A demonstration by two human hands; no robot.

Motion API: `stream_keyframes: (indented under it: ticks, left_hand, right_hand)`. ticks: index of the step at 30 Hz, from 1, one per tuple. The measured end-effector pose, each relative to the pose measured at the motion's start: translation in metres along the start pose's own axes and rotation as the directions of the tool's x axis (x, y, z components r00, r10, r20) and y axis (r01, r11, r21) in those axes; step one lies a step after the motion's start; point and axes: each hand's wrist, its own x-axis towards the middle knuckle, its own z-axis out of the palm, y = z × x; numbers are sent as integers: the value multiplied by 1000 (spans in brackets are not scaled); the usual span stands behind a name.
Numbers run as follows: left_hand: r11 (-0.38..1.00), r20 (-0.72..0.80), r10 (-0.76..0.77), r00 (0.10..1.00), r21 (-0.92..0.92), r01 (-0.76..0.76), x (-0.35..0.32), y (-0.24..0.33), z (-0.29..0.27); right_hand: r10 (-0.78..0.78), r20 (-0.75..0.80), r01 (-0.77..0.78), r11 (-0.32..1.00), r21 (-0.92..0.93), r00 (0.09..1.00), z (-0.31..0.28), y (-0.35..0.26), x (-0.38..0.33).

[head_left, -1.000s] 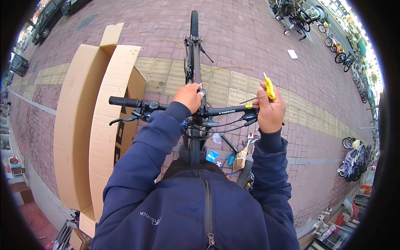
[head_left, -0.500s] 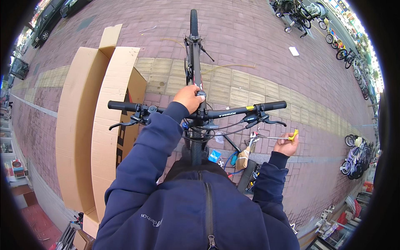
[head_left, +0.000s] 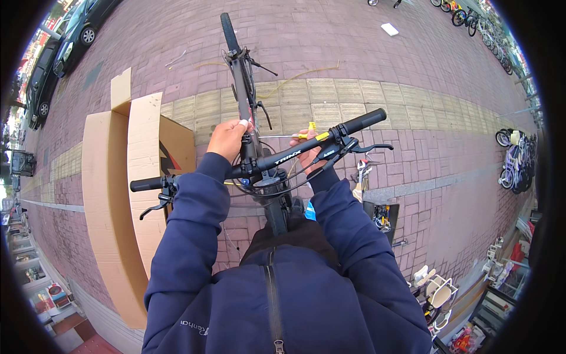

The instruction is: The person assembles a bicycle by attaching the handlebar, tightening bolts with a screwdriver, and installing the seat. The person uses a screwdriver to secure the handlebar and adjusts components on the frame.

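A black bicycle stands in front of me, its handlebar [head_left: 268, 162] turned at a slant with the right grip farther off. My left hand [head_left: 226, 140] is closed, thumb and fingers pinched against the frame [head_left: 244, 97] just beyond the stem; what is between them is hidden. My right hand [head_left: 308, 154], partly behind the bar, is closed on a T-handle hex key [head_left: 306, 135] with a yellow handle. Its thin metal shaft points left toward the frame beside my left hand. Where the tip ends is hard to make out. Cables [head_left: 283, 192] loop below the bar.
A tall open cardboard box [head_left: 109, 206] stands close on the left. Right of my legs lie wrenches [head_left: 362, 171] and a dark tool tray [head_left: 384, 218]. Small bikes [head_left: 514, 159] stand far right; parked cars [head_left: 71, 41] are far left.
My right hand has swung left with the hex key, from out at the right to beside the frame. The handlebar has turned, right end farther away. My left hand stays by the stem.
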Motion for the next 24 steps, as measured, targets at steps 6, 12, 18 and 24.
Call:
stream_keyframes:
  ticks: [6,12,18,24]
  left_hand:
    - [991,82,-107,991,86,100,5,-4,-4]
    - [989,102,-137,985,76,130,3,-3,-6]
    - [983,88,-181,980,30,179,2,-3,-5]
    - [918,104,105,989,373,-137,3,6,14]
  right_hand:
    - [-91,-101,72,981,-181,991,32,4,-4]
    - [-74,-92,44,955,-294,993,37,0,-5]
    - [-102,15,102,944,-313,995,35,-2,-1]
    - [-49,115,86,937,-339,992,28,-20,10]
